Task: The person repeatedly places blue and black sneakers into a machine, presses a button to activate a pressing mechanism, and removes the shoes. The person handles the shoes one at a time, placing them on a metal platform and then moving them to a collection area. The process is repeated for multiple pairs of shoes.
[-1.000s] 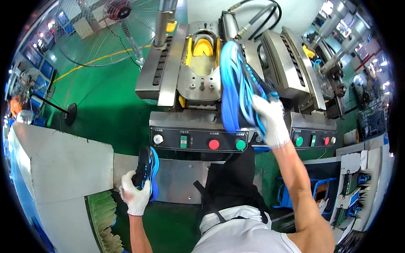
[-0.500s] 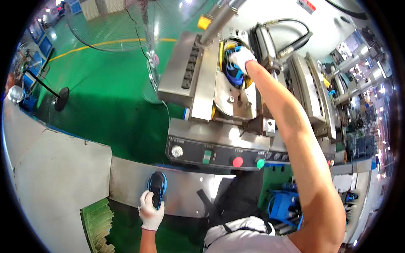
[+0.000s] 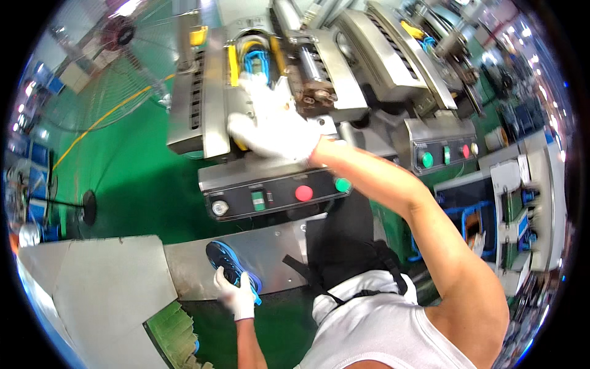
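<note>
On the steel shelf lies a black shoe with blue trim. My left hand, in a white glove, grips its heel end, thumb and fingers on either side of the opening. My right hand, also gloved and blurred by motion, passes over the front of the steel press. Its thumb and fingers look spread, and I see nothing in them. Just beyond its fingers, a second shoe with bright blue laces sits in the press between yellow pads. The glove hides part of the press bed.
A control panel with red and green buttons runs along the press front. A second press stands to the right. A pale table is at left, above green fabric. A blue cart stands right; a fan stands at far left.
My right hand has left the shoe in the press and drawn back toward me. My left hand has turned its shoe on the shelf. The view has shifted to the right.
</note>
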A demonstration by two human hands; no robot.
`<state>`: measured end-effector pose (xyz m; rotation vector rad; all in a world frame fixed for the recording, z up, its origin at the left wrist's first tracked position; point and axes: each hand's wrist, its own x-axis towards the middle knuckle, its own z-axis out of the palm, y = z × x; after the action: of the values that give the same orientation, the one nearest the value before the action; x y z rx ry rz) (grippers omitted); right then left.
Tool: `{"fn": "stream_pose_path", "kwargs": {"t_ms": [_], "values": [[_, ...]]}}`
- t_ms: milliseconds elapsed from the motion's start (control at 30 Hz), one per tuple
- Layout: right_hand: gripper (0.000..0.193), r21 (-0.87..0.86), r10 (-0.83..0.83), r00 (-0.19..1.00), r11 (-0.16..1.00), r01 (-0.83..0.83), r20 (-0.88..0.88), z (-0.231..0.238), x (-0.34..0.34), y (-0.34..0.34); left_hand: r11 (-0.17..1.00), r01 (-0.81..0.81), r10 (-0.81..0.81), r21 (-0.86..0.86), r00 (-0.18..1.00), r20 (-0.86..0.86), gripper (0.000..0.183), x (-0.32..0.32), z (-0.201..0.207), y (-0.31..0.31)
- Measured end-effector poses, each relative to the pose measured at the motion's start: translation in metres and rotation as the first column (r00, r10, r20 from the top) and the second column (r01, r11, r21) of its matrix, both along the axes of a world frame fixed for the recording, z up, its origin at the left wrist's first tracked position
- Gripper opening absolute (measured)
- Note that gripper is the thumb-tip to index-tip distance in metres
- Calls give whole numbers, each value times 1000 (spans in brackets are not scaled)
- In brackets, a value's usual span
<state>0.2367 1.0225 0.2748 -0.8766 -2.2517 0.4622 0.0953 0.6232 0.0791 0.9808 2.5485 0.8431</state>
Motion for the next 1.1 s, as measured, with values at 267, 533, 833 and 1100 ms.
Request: {"fn": "stream_pose_path", "kwargs": {"t_ms": [267,533,833,1100], "values": [[84,164,-229,862,971,171,453,-159,191,-121,697,717,-700,12,683,-208,22,-40,21,36],[114,-495,163,985,862,-111,64,-109,242,-204,490,871,-851,38,487,-196,28,60,96,113],[108,-301,-649,702,759,577,-292,-100,383,-341,-157,898,-980,410,-91,-176,16,400,194,199],[40,-480,-841,-277,-24,877,-464,-45,628,-316,-757,391,-628,523,-655,-419,71,548,241,170]]}}
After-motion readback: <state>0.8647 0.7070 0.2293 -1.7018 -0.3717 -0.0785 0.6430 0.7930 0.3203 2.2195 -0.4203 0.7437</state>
